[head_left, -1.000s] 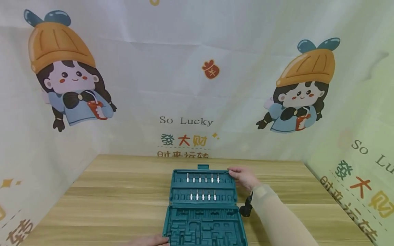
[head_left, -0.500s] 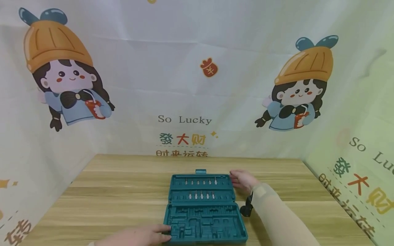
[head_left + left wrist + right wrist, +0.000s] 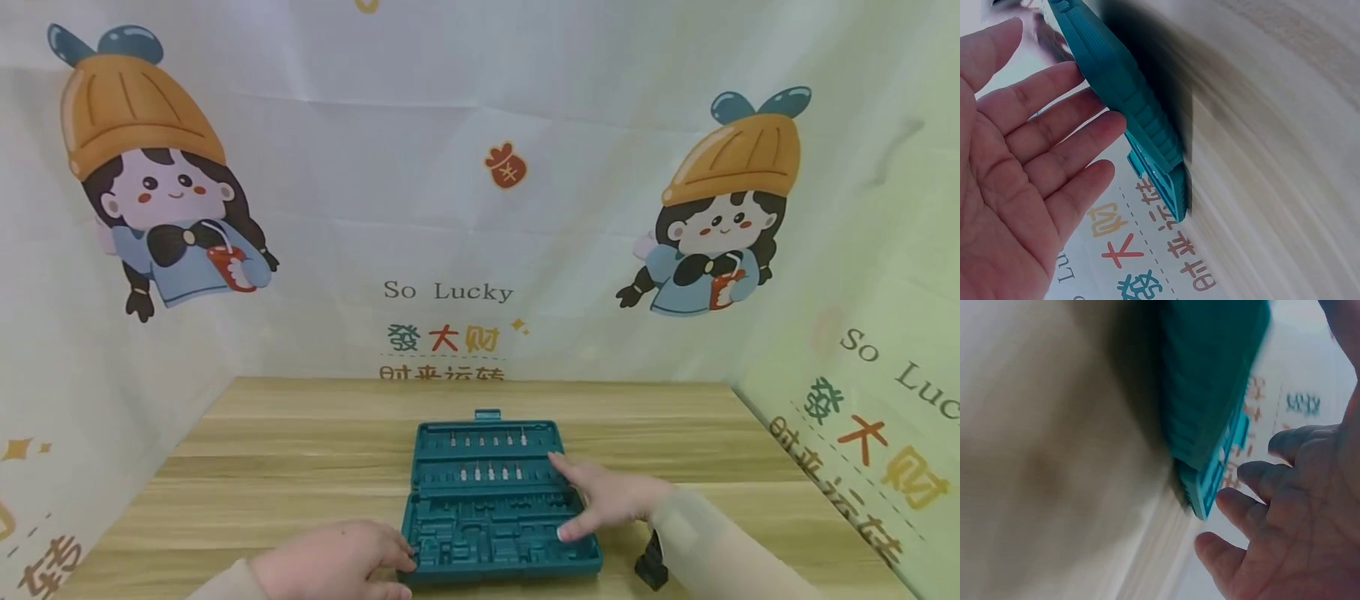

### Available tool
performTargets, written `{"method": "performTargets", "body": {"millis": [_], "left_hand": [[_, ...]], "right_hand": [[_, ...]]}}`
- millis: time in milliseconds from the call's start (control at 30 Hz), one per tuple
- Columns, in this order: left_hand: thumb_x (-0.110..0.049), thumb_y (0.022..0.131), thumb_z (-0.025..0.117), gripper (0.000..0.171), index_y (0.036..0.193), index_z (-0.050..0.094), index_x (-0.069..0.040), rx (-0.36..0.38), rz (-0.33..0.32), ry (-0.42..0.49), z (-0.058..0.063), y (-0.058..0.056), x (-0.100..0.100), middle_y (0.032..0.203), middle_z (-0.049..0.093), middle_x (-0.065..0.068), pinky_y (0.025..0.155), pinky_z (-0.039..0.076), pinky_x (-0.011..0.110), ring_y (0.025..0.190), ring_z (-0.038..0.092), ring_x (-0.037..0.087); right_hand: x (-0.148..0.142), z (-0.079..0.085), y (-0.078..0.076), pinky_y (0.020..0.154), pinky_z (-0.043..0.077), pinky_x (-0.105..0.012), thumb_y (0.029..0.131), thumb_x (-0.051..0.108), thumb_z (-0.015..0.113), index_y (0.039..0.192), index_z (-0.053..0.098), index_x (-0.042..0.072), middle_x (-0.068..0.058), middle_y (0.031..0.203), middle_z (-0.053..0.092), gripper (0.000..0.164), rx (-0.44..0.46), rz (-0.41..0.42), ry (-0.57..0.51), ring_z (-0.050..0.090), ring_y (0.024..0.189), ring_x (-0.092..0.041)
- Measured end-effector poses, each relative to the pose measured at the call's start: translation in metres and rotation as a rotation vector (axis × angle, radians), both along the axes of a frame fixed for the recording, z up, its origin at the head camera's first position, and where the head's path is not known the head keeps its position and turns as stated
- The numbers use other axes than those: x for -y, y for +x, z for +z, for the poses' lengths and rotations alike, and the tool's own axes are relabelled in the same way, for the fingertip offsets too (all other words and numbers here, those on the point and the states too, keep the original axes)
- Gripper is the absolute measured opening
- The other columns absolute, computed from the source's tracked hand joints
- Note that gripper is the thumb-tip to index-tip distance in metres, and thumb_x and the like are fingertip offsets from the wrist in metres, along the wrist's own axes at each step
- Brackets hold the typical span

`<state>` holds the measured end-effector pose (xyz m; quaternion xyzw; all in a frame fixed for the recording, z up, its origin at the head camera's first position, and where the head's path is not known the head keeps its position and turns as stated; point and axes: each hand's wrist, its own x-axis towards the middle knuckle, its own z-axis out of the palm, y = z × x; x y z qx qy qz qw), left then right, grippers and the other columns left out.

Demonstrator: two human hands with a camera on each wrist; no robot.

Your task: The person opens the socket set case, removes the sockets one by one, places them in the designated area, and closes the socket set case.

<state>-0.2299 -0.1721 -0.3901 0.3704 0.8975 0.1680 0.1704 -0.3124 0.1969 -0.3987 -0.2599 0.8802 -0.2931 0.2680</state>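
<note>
Case (image 3: 498, 572) lies unfolded, bits (image 3: 491, 472) in its far half; left hand (image 3: 337, 558) touches its left edge, right hand (image 3: 609, 496) spread over its right, neither grasping anything.

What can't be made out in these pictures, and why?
Head view: tips of the metal bits, too small.
Head view: right edge of the green case, partly behind the right hand.
Left wrist view: most of the case's inside, behind its side.
Right wrist view: the case's near end, cut off by the frame's top edge.
</note>
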Motion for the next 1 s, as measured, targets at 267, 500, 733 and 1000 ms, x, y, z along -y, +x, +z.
{"method": "performTargets", "body": {"millis": [267,500,733,1000], "left_hand": [[-0.041,0.096,0.057,0.038,0.115,0.072,-0.011,0.015,-0.039,0.028,-0.006,0.002,0.002,0.114,0.065,-0.009,0.083,0.051,0.03,0.104,0.06,0.007],[-0.052,0.089,0.062,0.062,0.133,0.059,-0.008,0.027,0.113,0.027,-0.015,-0.022,-0.012,0.143,0.048,0.008,0.1,0.041,0.047,0.131,0.044,0.029],[-0.075,0.069,0.066,0.114,0.154,0.025,-0.011,-0.01,0.179,-0.18,-0.034,-0.048,-0.03,0.159,0.016,0.011,0.109,0.026,0.055,0.145,0.014,0.036],[-0.068,0.069,0.073,0.117,0.154,0.022,-0.006,0.053,0.201,-0.146,-0.04,-0.058,-0.033,0.159,0.018,0.011,0.111,0.024,0.052,0.144,0.015,0.035]], "right_hand": [[-0.012,-0.025,0.021,0.109,0.023,-0.058,0.078,0.058,0.072,0.155,0.016,0.006,-0.014,0.159,0.014,0.109,-0.11,0.068,0.073,0.018,0.143,-0.037],[-0.014,-0.029,0.033,0.107,0.024,-0.061,0.076,0.054,0.076,0.153,0.018,0.003,-0.014,0.159,0.013,0.11,-0.181,0.02,0.091,0.017,0.142,-0.04],[-0.012,-0.028,0.034,0.107,0.024,-0.061,0.077,0.05,0.076,0.153,0.017,0.001,-0.016,0.159,0.012,0.108,-0.177,0.041,0.088,0.016,0.142,-0.042],[0.004,-0.025,0.026,0.109,0.023,-0.057,0.074,0.048,0.08,0.153,0.02,0.002,-0.015,0.159,0.015,0.109,-0.184,0.028,0.125,0.02,0.142,-0.037]]}}
